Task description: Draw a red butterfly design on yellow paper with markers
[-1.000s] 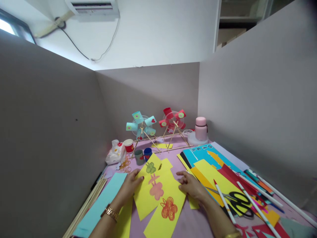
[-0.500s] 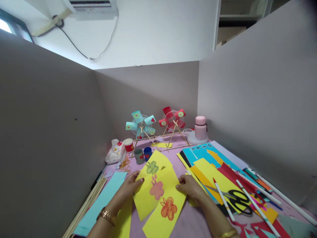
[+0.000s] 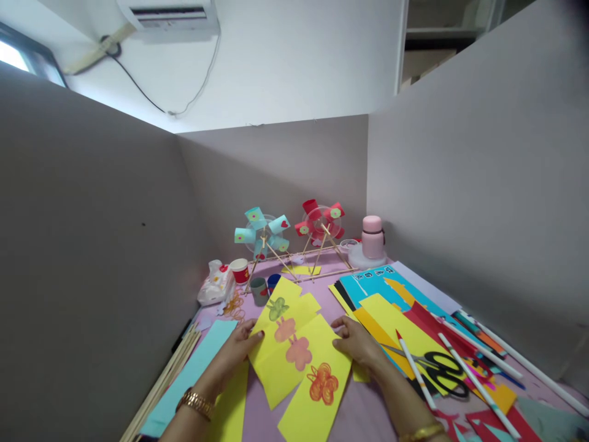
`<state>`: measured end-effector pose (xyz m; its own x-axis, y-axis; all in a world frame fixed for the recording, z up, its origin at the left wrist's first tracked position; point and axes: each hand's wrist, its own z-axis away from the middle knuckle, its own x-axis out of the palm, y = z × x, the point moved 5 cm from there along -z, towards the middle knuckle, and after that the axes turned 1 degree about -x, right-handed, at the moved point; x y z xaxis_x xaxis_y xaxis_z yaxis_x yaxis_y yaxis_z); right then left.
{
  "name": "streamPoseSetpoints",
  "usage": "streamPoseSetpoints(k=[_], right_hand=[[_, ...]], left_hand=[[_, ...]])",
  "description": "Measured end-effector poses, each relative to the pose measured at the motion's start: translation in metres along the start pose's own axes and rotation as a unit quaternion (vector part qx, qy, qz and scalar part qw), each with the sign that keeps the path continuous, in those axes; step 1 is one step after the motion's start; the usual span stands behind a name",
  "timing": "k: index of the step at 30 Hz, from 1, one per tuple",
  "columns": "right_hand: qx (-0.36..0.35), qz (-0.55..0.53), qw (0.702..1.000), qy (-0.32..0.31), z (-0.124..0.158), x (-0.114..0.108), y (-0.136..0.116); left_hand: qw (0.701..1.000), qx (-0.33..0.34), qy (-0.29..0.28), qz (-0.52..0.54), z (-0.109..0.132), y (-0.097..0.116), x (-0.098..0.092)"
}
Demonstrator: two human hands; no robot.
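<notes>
I am counting four drawings on the yellow papers point(image 3: 317, 347): one green drawing point(image 3: 278, 309), two pink drawings point(image 3: 299, 353) and one orange drawing point(image 3: 323, 385). The papers are overlapping, so I cannot tell their exact number; they are fanning out left of the one pair of scissors point(image 3: 444, 371). Beyond the scissors and to their left, two wheels are standing on stick frames: one light blue wheel point(image 3: 263, 236), showing five curled pieces, and one red wheel point(image 3: 321, 222). Farther left of the scissors, one grey tube point(image 3: 260, 292), one blue tube point(image 3: 273, 282) and one red-and-white cup point(image 3: 240, 271) are standing. One pink flask point(image 3: 373, 238) is standing beyond the scissors, and one red-tipped marker point(image 3: 414, 368) is lying across their blades.

Half a second ago I was seeing three drawings clearly; now the second pink one is showing too, the orange one is sitting nearer the scissors, and the papers are covering more of the blue tube.

My left hand point(image 3: 238, 348), on the papers' side away from the scissors, is pinching their left edge, thumb on top. My right hand point(image 3: 361, 350), nearer the scissors, is holding the right edge lightly, half curled, with a small gap showing between thumb and forefinger.
</notes>
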<state>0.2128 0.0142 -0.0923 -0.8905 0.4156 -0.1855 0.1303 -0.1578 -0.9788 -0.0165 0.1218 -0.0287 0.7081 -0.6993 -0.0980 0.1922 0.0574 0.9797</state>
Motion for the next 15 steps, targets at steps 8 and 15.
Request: streamPoseSetpoints(k=[8,15], right_hand=[[-0.004,-0.087,0.996,0.017,-0.007,0.007,0.009],[0.02,-0.218,0.974,-0.055,0.008,0.015,-0.006]], left_hand=[[0.998,-0.012,-0.054,0.033,0.003,-0.005,0.012],[0.995,-0.03,-0.085,0.052,0.006,-0.005,0.023]])
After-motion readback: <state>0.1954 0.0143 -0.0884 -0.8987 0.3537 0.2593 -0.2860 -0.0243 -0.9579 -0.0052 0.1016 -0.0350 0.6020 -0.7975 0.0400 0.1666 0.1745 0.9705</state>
